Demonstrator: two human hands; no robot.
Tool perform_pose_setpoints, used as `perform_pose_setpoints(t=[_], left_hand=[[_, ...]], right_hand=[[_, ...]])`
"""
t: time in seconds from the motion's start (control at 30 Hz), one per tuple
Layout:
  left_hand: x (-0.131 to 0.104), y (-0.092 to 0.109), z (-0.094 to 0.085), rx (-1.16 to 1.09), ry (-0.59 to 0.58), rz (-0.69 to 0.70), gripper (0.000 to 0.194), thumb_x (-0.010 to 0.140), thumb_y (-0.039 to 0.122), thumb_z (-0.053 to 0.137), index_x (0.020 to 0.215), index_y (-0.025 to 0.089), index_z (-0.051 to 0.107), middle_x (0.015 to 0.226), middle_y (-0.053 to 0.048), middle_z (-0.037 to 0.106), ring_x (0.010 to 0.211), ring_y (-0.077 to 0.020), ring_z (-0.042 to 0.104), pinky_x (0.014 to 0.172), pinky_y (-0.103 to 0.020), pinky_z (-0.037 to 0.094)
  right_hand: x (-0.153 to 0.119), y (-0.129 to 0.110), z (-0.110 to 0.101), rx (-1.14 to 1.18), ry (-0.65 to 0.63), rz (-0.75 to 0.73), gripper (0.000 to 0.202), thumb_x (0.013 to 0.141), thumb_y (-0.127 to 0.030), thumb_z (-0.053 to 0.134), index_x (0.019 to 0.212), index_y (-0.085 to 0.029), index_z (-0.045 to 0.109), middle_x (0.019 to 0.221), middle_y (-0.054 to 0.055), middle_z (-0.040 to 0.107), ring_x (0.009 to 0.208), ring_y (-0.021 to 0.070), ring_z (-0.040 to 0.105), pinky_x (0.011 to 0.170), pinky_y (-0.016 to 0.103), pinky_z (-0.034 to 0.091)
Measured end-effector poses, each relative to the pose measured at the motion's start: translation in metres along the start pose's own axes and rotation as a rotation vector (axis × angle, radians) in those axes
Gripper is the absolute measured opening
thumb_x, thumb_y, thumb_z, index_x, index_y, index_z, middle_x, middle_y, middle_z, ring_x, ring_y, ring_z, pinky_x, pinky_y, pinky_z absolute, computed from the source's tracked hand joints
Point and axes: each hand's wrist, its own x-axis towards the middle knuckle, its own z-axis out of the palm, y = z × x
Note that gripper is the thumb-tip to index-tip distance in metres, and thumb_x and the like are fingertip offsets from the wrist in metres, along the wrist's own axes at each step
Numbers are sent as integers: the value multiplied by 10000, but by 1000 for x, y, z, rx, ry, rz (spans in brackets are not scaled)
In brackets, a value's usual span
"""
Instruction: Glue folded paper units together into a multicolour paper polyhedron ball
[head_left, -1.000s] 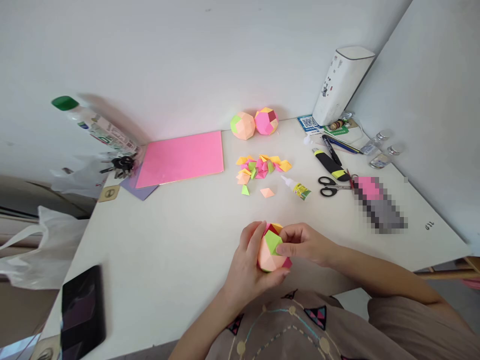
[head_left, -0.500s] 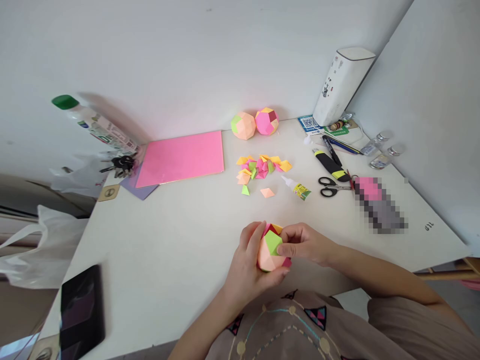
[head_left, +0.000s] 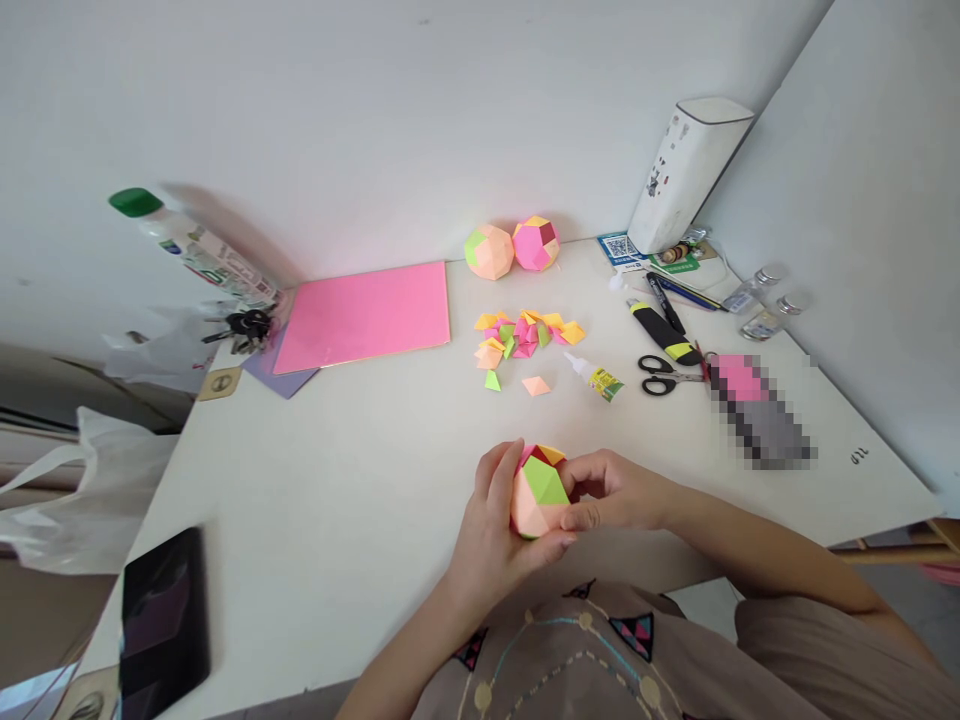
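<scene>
Close to my body I hold a folded paper ball with green, peach, pink and yellow facets; a dark red gap shows near its top. My left hand wraps its left side, thumb underneath. On the right side, my right hand pinches the ball's edge between thumb and fingers, the fingertips partly hidden behind it. Beyond my hands lie a loose peach paper piece, a green paper piece, a pile of small folded paper pieces and a glue bottle.
Two finished-looking paper balls, one peach and green, one pink, stand by the wall. Pink paper sheets lie left, a phone at the near left. Scissors, a utility knife and glass bottles lie right.
My right thumb has slid down from the green facet to the ball's lower right edge, leaving more of the green showing. My left hand keeps its hold.
</scene>
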Motion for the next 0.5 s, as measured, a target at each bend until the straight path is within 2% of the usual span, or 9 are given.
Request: perform_pose_setpoints(t=[0.13,0.27,0.37,0.43,0.5], left_hand=[[0,-3,0,-46,-8,-18,841,736,653,559,1401,245,245,1302,-163,385,1206,-312,439,932,-488,455],[0,-3,1,-102,-9,-55,899,681,712,554,1391,244,261,1320,-170,366,1229,-335,406,948,-512,432],[-3,0,0,-235,-1,-127,971,654,756,531,1410,229,223,1361,-184,332,1241,-350,399,966,-520,414],[-6,2,0,-367,3,-186,900,744,736,443,1433,221,177,1411,-185,300,1269,-334,388,997,-503,395],[-8,3,2,-448,8,-253,739,861,653,311,1440,212,186,1437,-172,313,1297,-300,380,1020,-473,385]], right_hand=[[-1,-3,0,-118,16,-32,316,738,-432,713,707,-146,584,678,-25,502,648,108,443,626,255,351],[-1,-1,1,-129,35,-56,308,742,-427,711,698,-149,585,673,-25,518,650,110,450,622,257,359],[-1,0,2,-114,60,-65,304,732,-412,724,678,-146,586,652,-25,535,639,110,457,603,255,360],[-1,-1,2,-111,81,-81,324,723,-417,729,650,-145,570,640,-26,533,626,107,453,590,254,357],[-1,-2,3,-139,100,-114,323,725,-415,726,640,-147,567,623,-32,512,620,106,443,590,254,356]])
